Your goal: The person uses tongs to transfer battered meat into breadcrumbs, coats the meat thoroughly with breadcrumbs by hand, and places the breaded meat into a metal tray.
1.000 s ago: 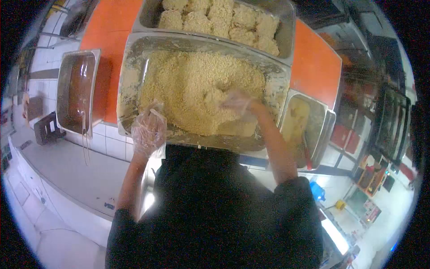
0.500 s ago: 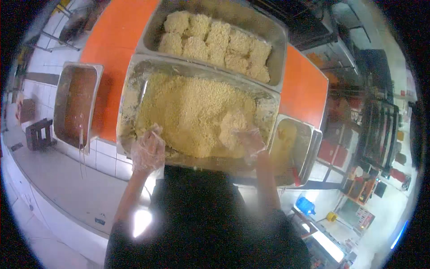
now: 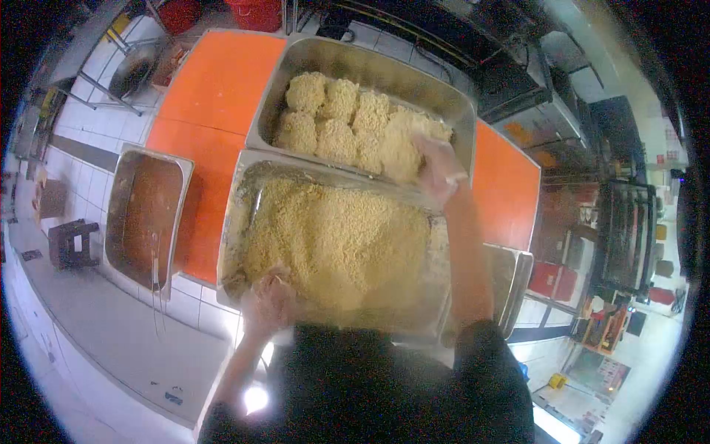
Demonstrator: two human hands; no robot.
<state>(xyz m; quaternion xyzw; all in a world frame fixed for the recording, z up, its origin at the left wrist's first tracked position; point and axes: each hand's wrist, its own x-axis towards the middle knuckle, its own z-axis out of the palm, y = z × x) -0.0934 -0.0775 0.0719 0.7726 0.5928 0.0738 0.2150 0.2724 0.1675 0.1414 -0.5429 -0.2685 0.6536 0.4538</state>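
Note:
My right hand (image 3: 441, 166), in a clear glove, is wrapped round a crumb-coated piece (image 3: 403, 152) over the right part of the far metal tray (image 3: 436, 85). Rows of other coated pieces (image 3: 336, 140) lie in that tray. Nearer to me, a deep metal tray (image 3: 248, 174) holds a heap of pale crumbs (image 3: 347, 237). At its near left corner is my left hand (image 3: 272, 300), gloved too and blurred; its fingers are too smeared to read.
To the left, a metal pan (image 3: 111, 214) holds brownish liquid and a thin handle. Orange table surface (image 3: 207, 96) flanks the trays. Another metal container (image 3: 503, 274) stands at the right, partly behind my forearm. A black crate (image 3: 72, 244) sits far left.
My right hand has moved from the crumbs to the far tray with a coated piece. My left hand stays by the near tray's left corner. The view has shifted, showing more beyond the far tray.

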